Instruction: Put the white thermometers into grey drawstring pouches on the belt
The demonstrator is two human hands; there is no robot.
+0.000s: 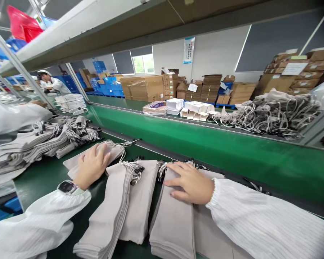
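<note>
Stacks of flat grey drawstring pouches lie side by side on the dark green worktable, their corded ends pointing away from me. My left hand (91,165), with a watch (66,186) on the wrist, rests fingers apart on a few loose pouches (72,162). Spread flat over the corded end of one pouch stack (172,226) is my right hand (190,182). Between my hands sit a second pouch stack (105,219) and a third pouch stack (139,212). More pouches (209,230) lie partly hidden under my right sleeve.
A green conveyor belt (178,129) runs beyond the table. A large pouch heap (275,111) lies across it at right, another heap (48,140) at left. White boxes (197,107) stand across the belt. An overhead shelf (110,25) spans above; a co-worker (52,82) is far left.
</note>
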